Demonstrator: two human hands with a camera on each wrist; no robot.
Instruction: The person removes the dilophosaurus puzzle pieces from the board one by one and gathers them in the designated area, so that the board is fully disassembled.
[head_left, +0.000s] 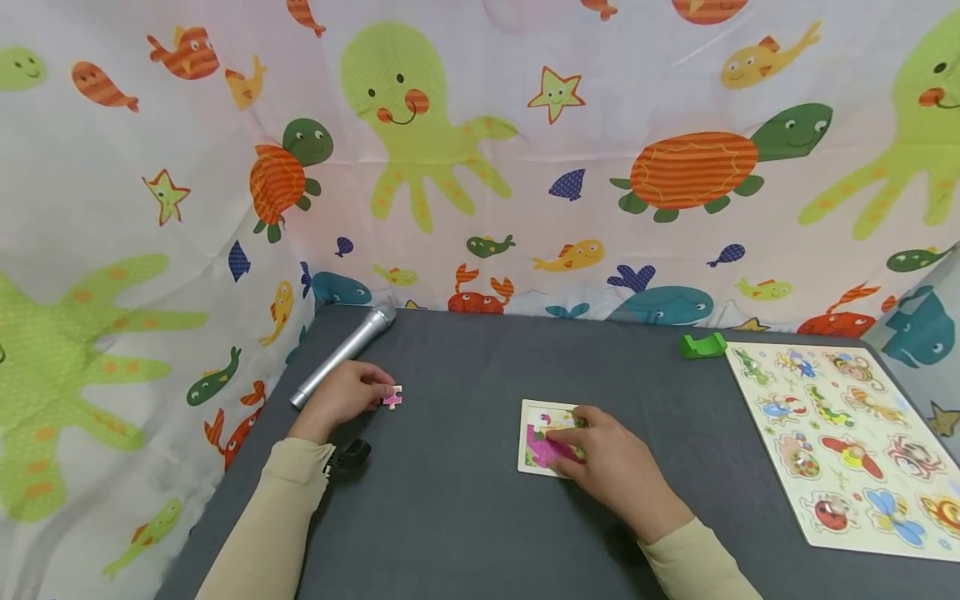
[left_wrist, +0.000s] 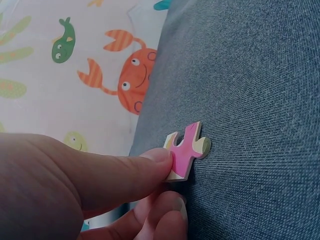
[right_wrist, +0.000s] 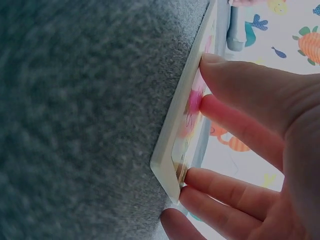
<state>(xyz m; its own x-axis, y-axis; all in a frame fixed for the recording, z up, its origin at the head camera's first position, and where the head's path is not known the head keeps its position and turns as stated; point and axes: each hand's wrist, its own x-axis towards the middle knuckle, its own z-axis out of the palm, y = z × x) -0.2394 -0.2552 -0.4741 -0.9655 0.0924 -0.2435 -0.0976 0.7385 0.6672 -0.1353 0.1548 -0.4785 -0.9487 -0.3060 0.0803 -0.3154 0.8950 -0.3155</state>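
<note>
A sea-animal curtain (head_left: 480, 150) hangs behind the dark grey tabletop (head_left: 450, 517). Along the tabletop's left edge lies a silver microphone (head_left: 337, 354), its mesh head towards the far left corner. Just beside it, the left hand (head_left: 345, 396) pinches a pink jigsaw piece (left_wrist: 185, 157) between thumb and fingers; whether the piece touches the cloth I cannot tell. Right of the tabletop's middle lies a small jigsaw tray (head_left: 522, 442), partly filled. The right hand (head_left: 618, 462) covers its right side, fingers spread fairly wide, their tips touching the picture and rim. Near the far right corner sits a green cradle (head_left: 702, 346), beside an animal inset board (head_left: 847, 542) along the right edge.
</note>
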